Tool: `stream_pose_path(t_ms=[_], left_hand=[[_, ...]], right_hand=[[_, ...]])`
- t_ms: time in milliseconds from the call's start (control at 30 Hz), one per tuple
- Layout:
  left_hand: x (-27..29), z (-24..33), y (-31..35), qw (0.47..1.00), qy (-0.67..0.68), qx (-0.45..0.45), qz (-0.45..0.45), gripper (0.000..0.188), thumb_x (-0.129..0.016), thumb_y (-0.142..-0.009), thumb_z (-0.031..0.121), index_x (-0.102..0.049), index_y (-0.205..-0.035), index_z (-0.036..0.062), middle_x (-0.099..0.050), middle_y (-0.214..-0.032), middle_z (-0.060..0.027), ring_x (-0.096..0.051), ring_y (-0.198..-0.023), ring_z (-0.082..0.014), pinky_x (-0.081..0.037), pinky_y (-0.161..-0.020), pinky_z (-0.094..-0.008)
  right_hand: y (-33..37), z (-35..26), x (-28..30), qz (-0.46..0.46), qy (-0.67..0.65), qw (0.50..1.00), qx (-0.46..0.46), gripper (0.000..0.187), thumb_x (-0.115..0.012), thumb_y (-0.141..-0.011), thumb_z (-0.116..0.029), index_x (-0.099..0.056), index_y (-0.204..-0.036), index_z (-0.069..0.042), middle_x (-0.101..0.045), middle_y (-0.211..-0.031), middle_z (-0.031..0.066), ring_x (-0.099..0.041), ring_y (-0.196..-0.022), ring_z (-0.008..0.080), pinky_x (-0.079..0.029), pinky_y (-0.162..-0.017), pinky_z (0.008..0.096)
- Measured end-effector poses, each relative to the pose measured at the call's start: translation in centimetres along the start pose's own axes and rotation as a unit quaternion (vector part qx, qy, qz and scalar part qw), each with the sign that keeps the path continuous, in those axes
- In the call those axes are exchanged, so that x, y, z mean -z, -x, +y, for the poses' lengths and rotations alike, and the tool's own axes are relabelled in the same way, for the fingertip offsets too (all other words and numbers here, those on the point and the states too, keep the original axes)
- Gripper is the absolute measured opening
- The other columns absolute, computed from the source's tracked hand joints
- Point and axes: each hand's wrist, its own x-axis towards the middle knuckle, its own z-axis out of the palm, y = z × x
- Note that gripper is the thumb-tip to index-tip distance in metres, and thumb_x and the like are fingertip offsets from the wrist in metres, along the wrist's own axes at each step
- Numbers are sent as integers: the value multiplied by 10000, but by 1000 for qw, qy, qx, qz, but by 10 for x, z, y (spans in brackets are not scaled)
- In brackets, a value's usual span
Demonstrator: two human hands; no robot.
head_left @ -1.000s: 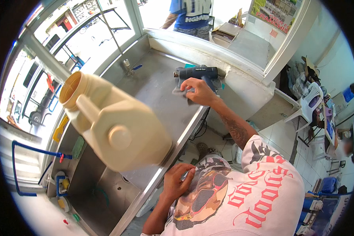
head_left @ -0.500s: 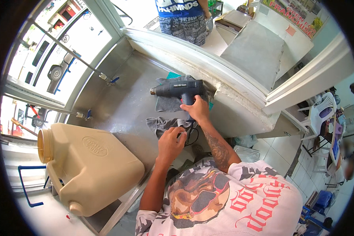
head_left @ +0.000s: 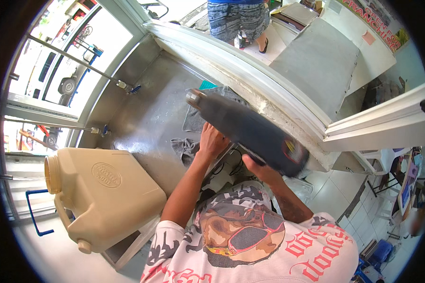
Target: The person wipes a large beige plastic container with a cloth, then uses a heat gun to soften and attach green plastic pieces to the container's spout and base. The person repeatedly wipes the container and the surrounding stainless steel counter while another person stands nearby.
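Note:
A dark heat gun (head_left: 250,125), smeared by motion, is raised close to my view with its metal nozzle toward the far left. My right hand (head_left: 264,172) is closed on it from below, its thumb showing beside the body while the other fingers are hidden. Under the barrel, near the front of the metal basin (head_left: 146,104), is my left hand (head_left: 212,141); the gun covers most of its fingers. Beside that hand lies a crumpled grey cloth (head_left: 184,150). Another grey cloth (head_left: 192,118) is spread farther back, over a teal piece (head_left: 206,85).
A big beige jerrycan (head_left: 111,193) stands at the left. Two valves with blue handles, one the far valve (head_left: 135,88) and one the near valve (head_left: 105,129), project over the basin. A white ledge (head_left: 241,61) borders it. Beyond, a person in patterned shorts (head_left: 236,21) stands near a grey-topped counter (head_left: 316,59).
My right hand has lifted the heat gun off the cloth toward my view and to the right, tilting it. My left hand has moved forward and up, under the barrel.

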Motion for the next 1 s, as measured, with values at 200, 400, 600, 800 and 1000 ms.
stream_pose_path(t_ms=[200,400,600,800,1000], left_hand=[[25,-10,29,997,-72,-23,-5,177,-667,-743,124,-705,-914,96,-590,-859,-65,-587,-911,-261,-438,-863,-413],[93,-13,63,980,-118,156,-26,254,-681,-754,321,-721,-737,70,-633,-850,-82,-594,-890,-287,-423,-851,-430],[74,-17,0,960,-167,221,29,386,-688,-846,440,-765,-767,70,-688,-877,-113,-650,-919,-327,-459,-784,-461],[33,-13,-31,967,-154,186,-86,476,-661,-875,340,-610,-1296,124,-653,-1142,-146,-666,-952,-363,-511,-848,-491],[28,13,-4,980,-10,182,-86,365,-623,-897,194,-587,-1252,118,-648,-1128,-155,-678,-871,-410,-544,-742,-524]], right_hand=[[56,31,32,-97,-425,852,-291,214,-773,-833,-139,-705,-1021,-63,-710,-978,33,-652,-872,124,-527,-790,289],[87,37,73,-35,-388,858,-334,431,-767,-742,-154,-624,-1126,-17,-642,-919,81,-623,-832,199,-519,-787,348],[73,35,90,-10,-406,868,-287,344,-768,-783,-120,-648,-1089,-23,-667,-947,62,-638,-858,167,-521,-806,328],[70,29,83,-1,-340,893,-295,458,-748,-746,-130,-601,-1162,-5,-645,-915,93,-631,-837,211,-517,-805,355],[75,27,82,8,-296,902,-313,349,-735,-754,-117,-646,-1076,-14,-663,-923,84,-635,-839,199,-516,-807,345]])
